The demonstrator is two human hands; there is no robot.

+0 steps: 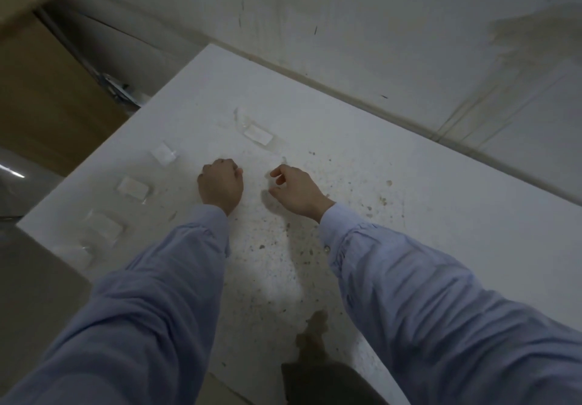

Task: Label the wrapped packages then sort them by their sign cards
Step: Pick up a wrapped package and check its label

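The left hand (220,184) is balled into a fist, knuckles down on the table (409,215); nothing shows inside it. The right hand (294,188) hovers just beside it, thumb and forefinger hooked with a gap between them. They may be pinching a clear film, but the blur leaves that untold. Both wear blue sleeves (425,294). One package (257,135), small and wrapped in clear film, lies just beyond the hands. Three more packages (134,187) sit in a row along the table's left edge. The tabletop is white and speckled with brown stains. A cardboard box (47,89) stands off to the left.
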